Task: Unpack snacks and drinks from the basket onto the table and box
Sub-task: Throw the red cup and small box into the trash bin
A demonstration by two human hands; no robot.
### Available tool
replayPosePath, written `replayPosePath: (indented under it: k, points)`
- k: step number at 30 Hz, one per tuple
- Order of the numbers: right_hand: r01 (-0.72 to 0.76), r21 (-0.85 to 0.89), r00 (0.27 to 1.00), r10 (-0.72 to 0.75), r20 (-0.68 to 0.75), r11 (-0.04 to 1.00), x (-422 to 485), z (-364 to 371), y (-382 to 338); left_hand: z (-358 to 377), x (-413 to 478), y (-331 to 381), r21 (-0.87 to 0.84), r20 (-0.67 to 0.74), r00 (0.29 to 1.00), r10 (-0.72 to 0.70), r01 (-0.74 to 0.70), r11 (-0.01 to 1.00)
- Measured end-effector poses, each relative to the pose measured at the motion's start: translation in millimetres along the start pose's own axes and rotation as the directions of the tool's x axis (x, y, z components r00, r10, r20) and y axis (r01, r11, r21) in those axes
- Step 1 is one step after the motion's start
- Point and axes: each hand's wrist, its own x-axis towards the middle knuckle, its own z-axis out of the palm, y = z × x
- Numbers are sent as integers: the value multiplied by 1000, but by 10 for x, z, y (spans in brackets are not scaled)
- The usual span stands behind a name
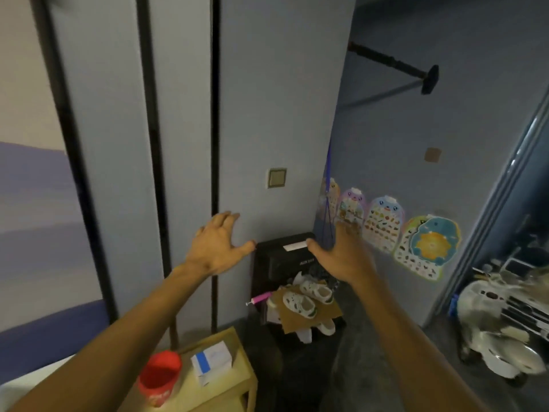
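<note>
Both my arms are stretched out in front of me toward a grey-blue wall. My left hand [218, 243] is held up with fingers spread and nothing in it. My right hand [341, 251] is also up, fingers apart and empty, slightly blurred. Below my left arm stands a small wooden table [240, 370]. On it sit a red cup-shaped container [159, 374] and a small white box with a blue stripe [212, 362]. No basket shows in this view.
A black appliance [282, 260] stands on the floor by the wall, with a cardboard sheet and small white shoes [300, 303] in front of it. Colourful posters [386, 224] hang low on the right wall. A white toy car [505, 328] is parked at the right.
</note>
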Motion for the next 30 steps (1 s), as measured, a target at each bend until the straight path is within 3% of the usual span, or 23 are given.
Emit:
replayPosePath:
  k: [7, 13, 18, 23, 27, 30]
  points:
    - [63, 5, 978, -63, 201, 998, 142, 775, -854, -323, -368, -1143, 38, -39, 967, -251, 252, 967]
    - [168, 7, 917, -158, 367, 986, 157, 1632, -1233, -44, -708, -1791, 35, -34, 920, -391, 392, 919]
    - [252, 17, 805, -219, 552, 968, 129, 2370, -1232, 510, -1003, -2061, 10, 33, 836, -548, 548, 837]
    - [321, 19, 669, -241, 703, 947, 100, 3420, -899, 1386, -1300, -2395, 46, 89, 688, -720, 720, 693]
    - [366, 47, 550, -257, 795, 930, -47, 4388, -461, 2165, -1534, -2808, 55, 166, 607, -777, 781, 622]
    - [424, 44, 510, -279, 813, 904, -247, 5181, -13, 2765, -1732, -3069, 9, 177, 580, -795, 807, 590]
